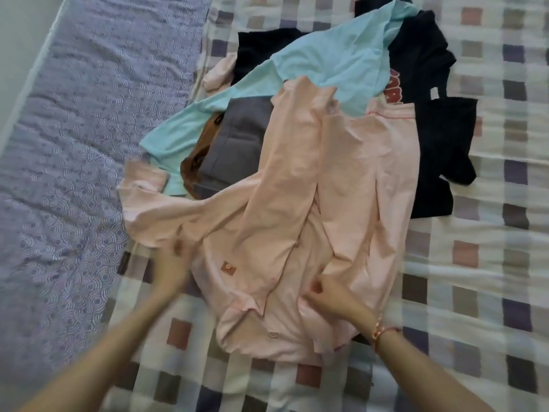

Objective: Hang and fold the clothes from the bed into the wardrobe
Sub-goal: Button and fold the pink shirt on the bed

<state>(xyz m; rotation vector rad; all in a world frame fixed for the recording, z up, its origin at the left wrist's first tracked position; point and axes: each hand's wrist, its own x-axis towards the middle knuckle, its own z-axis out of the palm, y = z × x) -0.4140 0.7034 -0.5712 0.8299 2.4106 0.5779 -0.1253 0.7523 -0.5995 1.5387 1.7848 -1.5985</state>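
A pale pink buttoned cotton shirt [297,188] lies crumpled and spread open, its near part bunched where the right hand [329,295] pinches the fabric. One sleeve trails away to the left of that grip. Beyond the grip, partly under the shirt, lie a thin light blue garment [320,60], a folded grey cloth [237,135] touching a brown piece [199,156], and, farther right, a dark navy printed top [430,129].

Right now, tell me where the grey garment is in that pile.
In the head view the grey garment sits left of centre in the pile. The light blue shirt is above it, the pink shirt covers its right edge, and a brown item lies along its left.
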